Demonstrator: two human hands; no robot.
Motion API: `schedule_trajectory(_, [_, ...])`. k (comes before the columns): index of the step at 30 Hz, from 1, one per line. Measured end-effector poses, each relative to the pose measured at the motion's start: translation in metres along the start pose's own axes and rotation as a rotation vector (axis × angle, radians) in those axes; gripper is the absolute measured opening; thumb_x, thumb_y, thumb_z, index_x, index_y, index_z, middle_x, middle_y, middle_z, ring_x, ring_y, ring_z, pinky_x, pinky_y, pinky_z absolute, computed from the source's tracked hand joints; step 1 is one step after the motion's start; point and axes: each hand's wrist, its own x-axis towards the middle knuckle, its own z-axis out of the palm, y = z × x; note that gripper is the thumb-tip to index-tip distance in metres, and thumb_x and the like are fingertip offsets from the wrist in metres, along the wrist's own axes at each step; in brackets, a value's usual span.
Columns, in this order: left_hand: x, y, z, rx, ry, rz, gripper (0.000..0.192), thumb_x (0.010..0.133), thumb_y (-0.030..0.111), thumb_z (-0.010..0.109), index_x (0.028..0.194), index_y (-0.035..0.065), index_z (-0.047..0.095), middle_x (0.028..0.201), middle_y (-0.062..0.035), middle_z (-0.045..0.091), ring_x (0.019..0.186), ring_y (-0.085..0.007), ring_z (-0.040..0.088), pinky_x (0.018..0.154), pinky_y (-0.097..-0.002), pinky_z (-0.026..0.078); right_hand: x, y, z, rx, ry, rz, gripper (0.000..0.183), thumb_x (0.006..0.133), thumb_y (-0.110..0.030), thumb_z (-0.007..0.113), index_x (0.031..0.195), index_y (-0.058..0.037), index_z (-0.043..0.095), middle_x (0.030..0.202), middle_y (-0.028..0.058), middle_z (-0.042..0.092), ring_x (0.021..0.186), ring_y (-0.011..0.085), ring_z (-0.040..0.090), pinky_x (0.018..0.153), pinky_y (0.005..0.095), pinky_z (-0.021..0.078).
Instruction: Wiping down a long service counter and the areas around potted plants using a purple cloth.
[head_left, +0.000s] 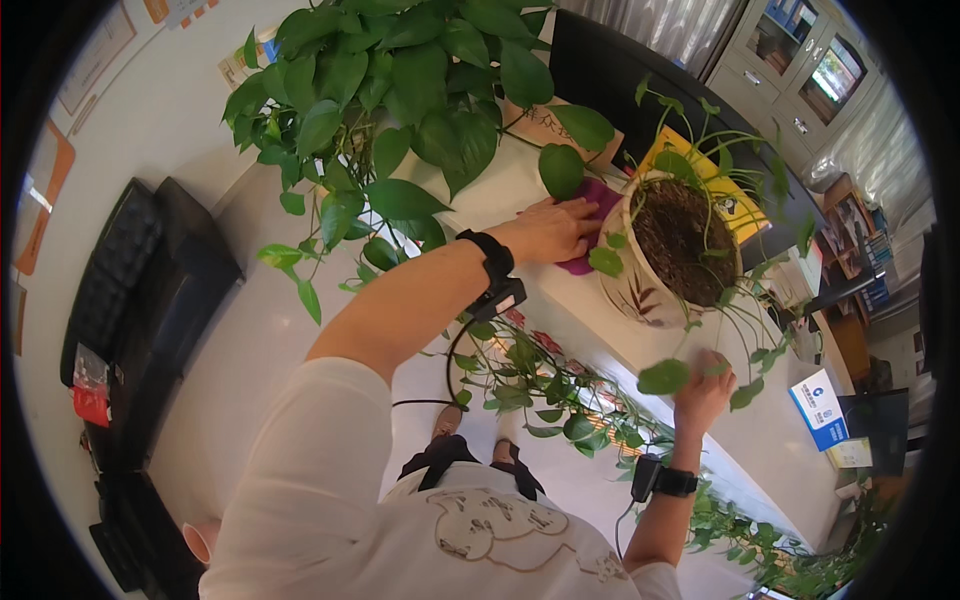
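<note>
My left hand (559, 229) lies over a purple cloth (582, 259) on the white counter top (551, 289), left of a potted plant. That plant's round pale pot (637, 296), with a painted leaf pattern, holds dark soil (682, 240) and thin trailing stems with round leaves. Below the pot, over the counter's near side, is my right hand (705, 386), its fingers bent and partly blurred beside a round green leaf (664, 376). Whether it pinches a stem cannot be made out. Both wrists wear black straps with small cabled devices.
A large leafy pothos (420, 82) overhangs the counter at the upper left. Trailing vines (555, 390) hang along its near side. Behind the pot are a yellow board (739, 206) and a dark screen panel (622, 75). A blue-white card (819, 409) stands farther right; a black sofa (150, 300) is at left.
</note>
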Motion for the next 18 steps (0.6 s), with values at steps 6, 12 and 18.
schedule_trajectory(6, [-0.015, -0.040, -0.024, 0.107, 0.033, -0.363, 0.043, 0.088, 0.033, 0.047, 0.120, 0.0052, 0.055, 0.125, -0.0176, 0.054, 0.110, -0.0306, 0.056, 0.093, -0.0417, 0.044, -0.005, 0.005, -0.002, 0.099, 0.017, 0.029, 0.027, 0.073, 0.002, 0.048, 0.098, 0.0018, 0.059, 0.107, 0.0151, 0.058, 0.092, 0.0355, 0.052, 0.083, 0.0441, 0.0412])
schedule_trajectory(12, [-0.043, -0.155, -0.047, 0.683, -0.358, -0.315, 0.042, 0.087, 0.030, 0.046, 0.116, 0.0002, 0.053, 0.114, -0.0170, 0.059, 0.106, -0.0340, 0.057, 0.089, -0.0419, 0.047, 0.001, -0.003, -0.001, 0.086, 0.045, 0.063, 0.025, 0.074, 0.003, 0.048, 0.096, 0.0032, 0.060, 0.104, 0.0154, 0.059, 0.089, 0.0360, 0.053, 0.082, 0.0429, 0.0424])
schedule_trajectory(18, [-0.061, -0.222, -0.006, 1.090, -0.369, -0.107, 0.026, 0.081, 0.008, 0.046, 0.099, -0.0029, 0.060, 0.103, -0.0192, 0.061, 0.092, -0.0356, 0.060, 0.081, -0.0414, 0.050, 0.000, -0.001, 0.005, 0.087, 0.086, 0.085, 0.024, 0.074, 0.003, 0.049, 0.095, 0.0022, 0.060, 0.104, 0.0147, 0.060, 0.092, 0.0366, 0.055, 0.084, 0.0436, 0.0435])
